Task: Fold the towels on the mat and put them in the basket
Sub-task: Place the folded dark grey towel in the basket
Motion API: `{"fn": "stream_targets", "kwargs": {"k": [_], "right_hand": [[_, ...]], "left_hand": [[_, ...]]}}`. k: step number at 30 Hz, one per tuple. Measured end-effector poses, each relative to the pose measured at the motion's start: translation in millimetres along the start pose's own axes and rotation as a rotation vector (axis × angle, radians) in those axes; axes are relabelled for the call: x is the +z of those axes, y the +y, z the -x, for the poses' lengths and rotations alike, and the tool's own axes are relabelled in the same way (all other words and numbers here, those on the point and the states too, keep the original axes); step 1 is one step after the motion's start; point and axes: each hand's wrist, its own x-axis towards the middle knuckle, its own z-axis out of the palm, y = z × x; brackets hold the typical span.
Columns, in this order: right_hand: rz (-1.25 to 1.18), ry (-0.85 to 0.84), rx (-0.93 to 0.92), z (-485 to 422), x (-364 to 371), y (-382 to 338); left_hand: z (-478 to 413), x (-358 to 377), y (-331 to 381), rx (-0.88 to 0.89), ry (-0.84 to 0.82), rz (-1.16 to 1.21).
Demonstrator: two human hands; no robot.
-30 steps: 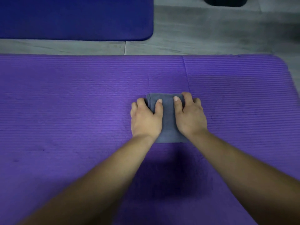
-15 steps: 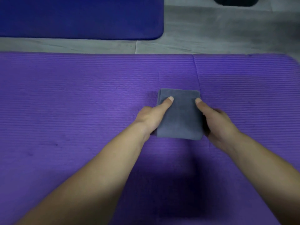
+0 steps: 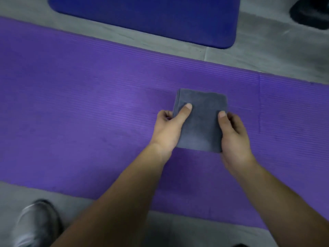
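Pinching 2 sides of the grey towel (image 3: 201, 125), thumbs on top, the left hand (image 3: 169, 130) and right hand (image 3: 233, 135) are no longer pressing it flat on the purple mat (image 3: 89, 113).

Indoor exercise or studio floor space.
Purple ribbed mat (image 3: 89, 107) and blue mat (image 3: 142, 16) laid on grey floor (image 3: 267, 54).

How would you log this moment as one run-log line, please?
step: fold done, basketing pending | towel: folded, grey, over purple mat | left hand: pinches left edge | right hand: pinches right edge
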Motion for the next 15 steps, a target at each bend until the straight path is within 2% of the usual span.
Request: {"fn": "stream_targets", "kwargs": {"k": [4, 9, 12, 15], "right_hand": [[0.027, -0.088, 0.039, 77.6, 75.9, -46.5], [0.018, -0.172, 0.136, 186.3, 164.6, -126.2], [0.021, -0.191, 0.157, 239.9, 219.0, -176.9], [0.046, -0.241, 0.153, 279.6, 272.6, -215.6]], "left_hand": [[56.5, -86.1, 53.8, 0.063, 0.086, 0.043], [139.9, -200.2, 146.1, 0.073, 0.077, 0.062], [182.3, -262.9, 205.3, -0.03, 0.014, 0.069], [211.9, -316.0, 254.9, -0.091, 0.019, 0.082]]}}
